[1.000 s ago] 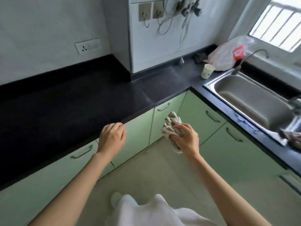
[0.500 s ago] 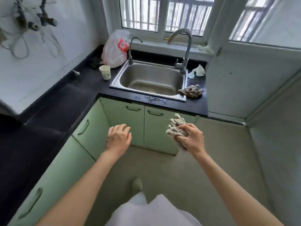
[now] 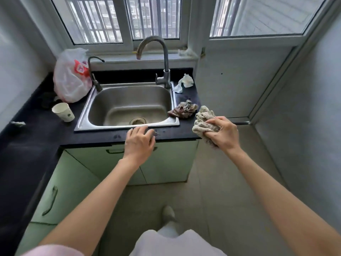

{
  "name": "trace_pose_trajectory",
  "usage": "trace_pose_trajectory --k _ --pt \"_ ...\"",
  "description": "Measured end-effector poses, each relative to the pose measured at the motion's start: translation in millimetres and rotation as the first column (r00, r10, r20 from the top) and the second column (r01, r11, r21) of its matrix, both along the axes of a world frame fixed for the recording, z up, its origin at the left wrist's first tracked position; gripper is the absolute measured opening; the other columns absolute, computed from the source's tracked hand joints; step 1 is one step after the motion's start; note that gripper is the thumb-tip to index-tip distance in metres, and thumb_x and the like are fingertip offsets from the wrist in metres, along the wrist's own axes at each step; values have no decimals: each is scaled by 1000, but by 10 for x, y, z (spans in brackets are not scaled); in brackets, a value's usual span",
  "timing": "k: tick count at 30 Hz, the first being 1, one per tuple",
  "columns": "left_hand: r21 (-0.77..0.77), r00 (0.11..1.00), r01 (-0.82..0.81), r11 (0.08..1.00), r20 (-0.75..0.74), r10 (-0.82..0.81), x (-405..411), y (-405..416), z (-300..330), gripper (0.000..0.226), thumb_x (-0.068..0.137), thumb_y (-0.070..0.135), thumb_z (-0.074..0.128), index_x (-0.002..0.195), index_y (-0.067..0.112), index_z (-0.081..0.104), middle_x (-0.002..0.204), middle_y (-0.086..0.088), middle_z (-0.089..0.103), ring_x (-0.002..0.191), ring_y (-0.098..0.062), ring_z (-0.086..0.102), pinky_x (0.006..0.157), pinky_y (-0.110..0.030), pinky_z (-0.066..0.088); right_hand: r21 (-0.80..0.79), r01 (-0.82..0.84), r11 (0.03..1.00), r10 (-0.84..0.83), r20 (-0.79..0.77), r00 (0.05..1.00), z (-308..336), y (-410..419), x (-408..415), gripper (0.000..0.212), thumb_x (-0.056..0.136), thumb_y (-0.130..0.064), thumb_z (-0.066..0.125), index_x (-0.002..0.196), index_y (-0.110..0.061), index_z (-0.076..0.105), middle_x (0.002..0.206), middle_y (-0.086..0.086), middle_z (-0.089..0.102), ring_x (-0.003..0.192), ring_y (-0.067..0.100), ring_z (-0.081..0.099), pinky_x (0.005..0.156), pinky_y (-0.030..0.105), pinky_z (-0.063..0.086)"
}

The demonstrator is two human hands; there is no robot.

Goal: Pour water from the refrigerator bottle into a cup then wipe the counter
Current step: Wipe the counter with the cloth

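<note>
My right hand (image 3: 222, 134) grips a crumpled beige cloth (image 3: 203, 120) just off the right end of the black counter (image 3: 36, 143). My left hand (image 3: 139, 141) hovers with relaxed fingers over the counter's front edge, below the steel sink (image 3: 127, 106), and holds nothing. Beside its fingertips a small wet patch (image 3: 156, 133) shows on the counter. A white paper cup (image 3: 63, 112) stands upright on the counter left of the sink. No bottle is in view.
A second crumpled brown rag (image 3: 184, 109) lies at the sink's right corner, with white tissue (image 3: 185, 82) behind it. A plastic bag (image 3: 72, 76) sits at the back left by a small tap (image 3: 94, 72). A tall faucet (image 3: 162, 60) rises behind the basin. Green cabinets (image 3: 166, 163) stand below.
My view has swung right from the long counter to face the sink. Both hands have come forward to the counter's edge, the right one still gripping the cloth.
</note>
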State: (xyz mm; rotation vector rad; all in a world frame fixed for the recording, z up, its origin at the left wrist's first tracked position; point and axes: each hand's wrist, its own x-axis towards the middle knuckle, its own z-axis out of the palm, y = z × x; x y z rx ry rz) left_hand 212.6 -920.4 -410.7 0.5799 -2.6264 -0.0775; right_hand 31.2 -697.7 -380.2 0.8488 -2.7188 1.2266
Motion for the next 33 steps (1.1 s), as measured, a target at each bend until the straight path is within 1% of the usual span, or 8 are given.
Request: trace_pose_trajectory --k 4,10,16,20,22,24,27,33 --pt "-22 1000 -20 1000 24 20 -395 -396 -64 19 82 20 67 99 11 68 106 -9 68 96 -32 62 86 -43 46 -9 13 1000 -13 21 1000 -45 -366 -405 39 61 -21 79 99 -25 74 107 -7 65 95 17 63 81 31 50" --pt "-42 995 -31 999 95 35 -972 -813 -95 17 85 22 61 98 13 66 107 -7 66 96 -31 61 86 -43 44 -19 -23 1000 24 46 999 -127 -804 -1040 38 63 -17 79 100 -22 74 107 -7 65 96 15 62 79 24 46" --pt "-36 991 -48 998 122 53 -1382 -929 -56 23 84 23 61 103 12 69 110 -11 67 100 -33 62 89 -46 45 26 -119 993 118 35 992 -85 -1078 -1649 37 65 -20 78 101 -23 74 108 -7 65 95 14 61 78 25 45" --pt "10 984 -131 991 126 129 -1650 -956 -34 23 84 21 64 104 11 68 112 -13 66 102 -34 61 91 -46 44 61 -219 974 218 22 976 -30 -1332 -2142 35 66 -21 78 101 -23 74 110 -5 65 97 15 61 77 22 43" --pt "20 976 -185 982 117 182 -1806 -950 -34 27 84 25 57 105 11 68 111 -13 66 101 -34 61 90 -46 44 78 -282 956 281 20 960 -22 -1490 -2391 35 66 -21 77 100 -24 74 110 -6 65 96 12 60 76 22 42" --pt "34 965 -240 970 118 235 -1967 -938 -37 32 81 28 53 103 11 69 109 -13 67 99 -34 62 89 -45 45 91 -352 932 351 20 936 -32 -1647 -2613 35 66 -21 78 100 -25 74 110 -8 65 93 7 57 75 20 41" --pt "60 940 -331 942 113 323 -2199 -891 -47 35 81 30 48 101 11 70 107 -13 68 96 -33 63 86 -45 47 100 -480 871 479 32 877 -78 -1857 -2929 35 66 -22 80 100 -25 74 110 -7 65 95 10 59 82 25 47" --pt "77 876 -476 876 137 463 -2462 -740 -108 44 81 35 37 99 12 70 106 -12 68 95 -31 64 84 -45 48 164 -728 666 727 73 682 -240 -2229 -3400 36 63 -21 84 98 -23 75 107 -7 65 97 11 59 83 27 47"
